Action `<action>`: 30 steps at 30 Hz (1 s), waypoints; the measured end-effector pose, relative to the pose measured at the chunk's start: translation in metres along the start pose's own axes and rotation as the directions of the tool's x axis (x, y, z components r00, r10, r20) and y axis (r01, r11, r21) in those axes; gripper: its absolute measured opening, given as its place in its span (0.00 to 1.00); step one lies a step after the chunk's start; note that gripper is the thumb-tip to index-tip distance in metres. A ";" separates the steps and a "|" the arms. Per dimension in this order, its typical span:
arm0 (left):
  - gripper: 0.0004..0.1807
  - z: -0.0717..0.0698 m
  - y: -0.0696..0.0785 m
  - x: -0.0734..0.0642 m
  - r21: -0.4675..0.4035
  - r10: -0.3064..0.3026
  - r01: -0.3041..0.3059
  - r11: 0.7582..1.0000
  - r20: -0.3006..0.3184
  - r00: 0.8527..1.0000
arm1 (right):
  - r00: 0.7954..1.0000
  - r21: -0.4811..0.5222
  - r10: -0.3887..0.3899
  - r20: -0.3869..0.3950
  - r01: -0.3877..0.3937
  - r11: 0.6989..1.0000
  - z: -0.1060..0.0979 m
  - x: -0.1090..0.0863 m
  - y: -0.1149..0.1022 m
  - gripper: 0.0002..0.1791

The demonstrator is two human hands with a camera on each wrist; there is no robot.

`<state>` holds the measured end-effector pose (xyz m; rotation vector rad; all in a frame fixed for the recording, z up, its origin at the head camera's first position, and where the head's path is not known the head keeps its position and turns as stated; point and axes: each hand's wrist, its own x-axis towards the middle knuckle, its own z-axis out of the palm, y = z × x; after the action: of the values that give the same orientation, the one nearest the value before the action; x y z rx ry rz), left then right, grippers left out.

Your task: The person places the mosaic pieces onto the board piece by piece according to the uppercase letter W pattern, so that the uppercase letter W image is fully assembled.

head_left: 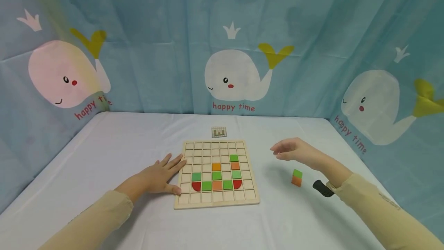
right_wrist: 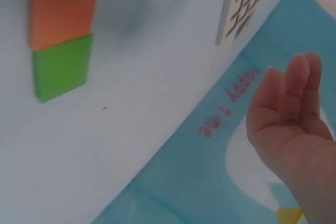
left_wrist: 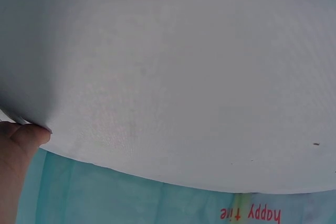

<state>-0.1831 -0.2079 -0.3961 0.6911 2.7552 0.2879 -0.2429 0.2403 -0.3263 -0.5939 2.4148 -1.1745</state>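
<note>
A wooden grid board (head_left: pixel 197 160) lies on the white table, with several green tiles (head_left: pixel 216 175), three orange tiles (head_left: pixel 217 185) and two red rounded tiles (head_left: pixel 196 186) in its cells. My left hand (head_left: pixel 156 176) rests at the board's left edge, fingers spread, thumb on the lower left border. Only part of that hand shows at the left wrist view's left edge. Over the table, right of the board, my right hand (head_left: pixel 295 151) hangs in the air, fingers loosely bent and holding nothing. Below it, a green block (right_wrist: pixel 63 66) touches an orange block (right_wrist: pixel 64 9).
A small card with a printed grid pattern (head_left: pixel 219 132) lies behind the board. A black object (head_left: pixel 322 188) is partly covered by the right sleeve (head_left: pixel 367 203). A blue curtain (head_left: pixel 156 68) with whale pictures encloses the table's back and sides.
</note>
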 end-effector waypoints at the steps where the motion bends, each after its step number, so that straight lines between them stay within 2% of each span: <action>1: 0.56 0.000 0.000 0.000 -0.004 0.000 0.000 1.000 -0.001 1.000 | 1.000 -0.012 -0.004 0.008 0.004 1.000 -0.002 -0.001 0.003 0.20; 6: 0.57 0.001 -0.001 0.000 0.002 0.001 -0.001 1.000 -0.005 1.000 | 0.999 -0.097 -0.009 0.051 0.014 0.995 -0.012 -0.008 0.015 0.21; 12: 0.57 0.003 -0.004 0.000 0.002 0.005 -0.005 1.000 -0.012 1.000 | 0.990 -0.166 0.014 0.142 0.010 0.986 -0.024 -0.013 0.030 0.22; 20: 0.57 0.004 -0.004 -0.001 0.000 0.010 -0.010 1.000 -0.020 1.000 | 0.965 -0.199 0.020 0.262 0.034 0.979 -0.034 -0.011 0.052 0.22; 26: 0.57 0.003 -0.003 -0.002 -0.004 0.010 -0.010 1.000 -0.017 1.000 | 0.943 -0.218 0.064 0.326 0.009 0.976 -0.036 -0.009 0.060 0.23; 30: 0.57 0.003 -0.003 0.000 -0.001 0.008 -0.008 1.000 -0.015 1.000 | 0.935 -0.203 0.031 0.352 0.044 0.978 -0.035 -0.006 0.071 0.20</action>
<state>-0.1831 -0.2102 -0.3995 0.7024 2.7664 0.2974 -0.2704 0.3059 -0.3622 -0.8023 2.2341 -0.7421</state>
